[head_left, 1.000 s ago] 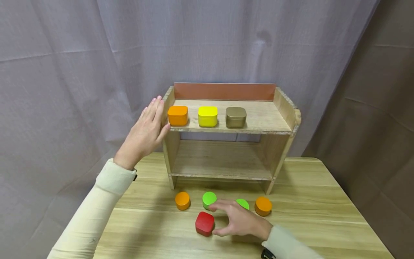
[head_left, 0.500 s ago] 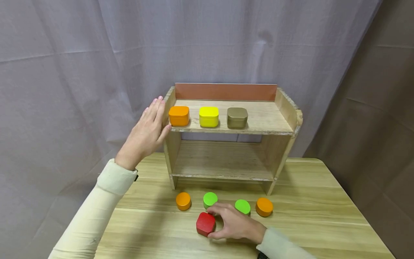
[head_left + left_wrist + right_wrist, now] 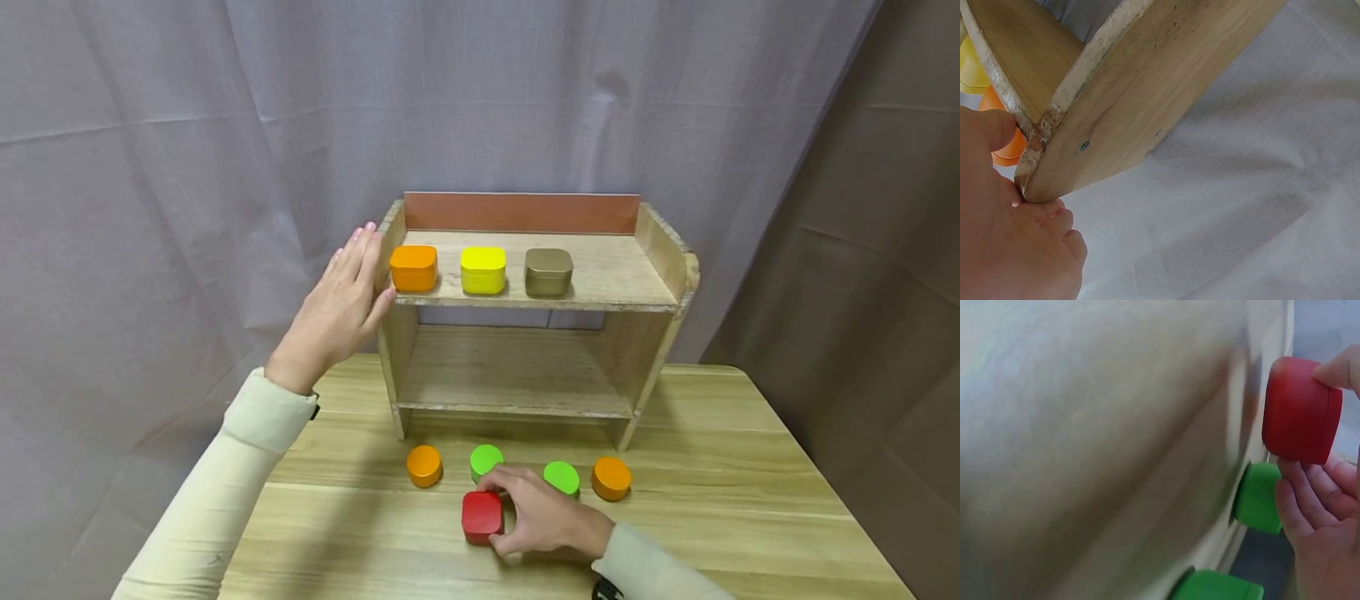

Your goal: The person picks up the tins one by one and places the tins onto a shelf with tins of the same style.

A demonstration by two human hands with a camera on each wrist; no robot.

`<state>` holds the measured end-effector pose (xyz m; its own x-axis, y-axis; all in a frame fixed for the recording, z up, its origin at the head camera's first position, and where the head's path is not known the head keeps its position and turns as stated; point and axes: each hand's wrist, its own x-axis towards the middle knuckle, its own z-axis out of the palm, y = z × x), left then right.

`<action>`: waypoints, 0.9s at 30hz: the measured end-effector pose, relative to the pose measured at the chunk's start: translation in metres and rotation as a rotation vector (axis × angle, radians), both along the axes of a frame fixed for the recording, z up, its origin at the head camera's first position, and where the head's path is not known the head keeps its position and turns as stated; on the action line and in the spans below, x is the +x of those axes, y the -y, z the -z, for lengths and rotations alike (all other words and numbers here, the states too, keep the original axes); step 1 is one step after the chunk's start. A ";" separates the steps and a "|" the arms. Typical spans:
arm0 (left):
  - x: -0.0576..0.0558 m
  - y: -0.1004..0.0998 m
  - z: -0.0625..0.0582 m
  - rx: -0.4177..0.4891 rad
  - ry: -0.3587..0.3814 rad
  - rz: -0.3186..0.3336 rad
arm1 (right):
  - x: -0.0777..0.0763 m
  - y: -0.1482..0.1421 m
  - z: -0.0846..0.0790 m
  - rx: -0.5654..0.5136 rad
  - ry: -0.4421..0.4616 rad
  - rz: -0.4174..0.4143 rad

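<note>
My left hand (image 3: 330, 312) lies against the left side of the small wooden shelf (image 3: 513, 367), fingers straight and thumb by its front edge. In the left wrist view the thumb (image 3: 1000, 128) touches the board's edge. My right hand (image 3: 547, 512) pinches a red rounded-square box (image 3: 482, 515) on the table between thumb and fingers. The right wrist view shows the red box (image 3: 1300, 411) with its lid seam. Along the top board stand an orange box (image 3: 414, 268), a yellow box (image 3: 483, 270) and a bronze box (image 3: 548, 272).
Between shelf and right hand are two green round tins (image 3: 562, 477), one partly hidden by the fingers. An orange round tin (image 3: 424, 466) sits at the left and another orange tin (image 3: 612, 478) at the right. Grey curtains (image 3: 480, 100) hang behind the table (image 3: 750, 475).
My right hand has closed in on the red box and taken hold of it. The box has turned squarer to view and shifted slightly right. The left hand stays put.
</note>
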<state>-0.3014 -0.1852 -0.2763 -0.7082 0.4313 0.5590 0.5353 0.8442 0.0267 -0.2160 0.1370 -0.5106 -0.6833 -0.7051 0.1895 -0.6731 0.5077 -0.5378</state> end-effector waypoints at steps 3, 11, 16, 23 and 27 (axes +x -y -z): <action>0.000 0.000 0.000 0.000 0.006 0.002 | 0.000 -0.006 -0.007 -0.006 0.031 -0.011; 0.000 0.000 0.000 -0.001 0.004 0.000 | 0.000 -0.024 -0.034 0.008 0.004 -0.030; 0.000 0.000 0.000 -0.005 0.004 -0.007 | -0.001 -0.039 -0.060 0.000 -0.020 -0.057; 0.001 0.000 -0.001 -0.002 0.006 -0.003 | -0.002 -0.063 -0.102 0.013 -0.086 -0.078; 0.001 0.000 0.000 -0.003 0.002 -0.002 | -0.002 -0.076 -0.128 0.033 -0.131 -0.074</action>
<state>-0.3008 -0.1851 -0.2761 -0.7102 0.4319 0.5559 0.5338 0.8453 0.0253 -0.2181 0.2129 -0.3824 -0.6001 -0.7599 0.2498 -0.7726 0.4698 -0.4270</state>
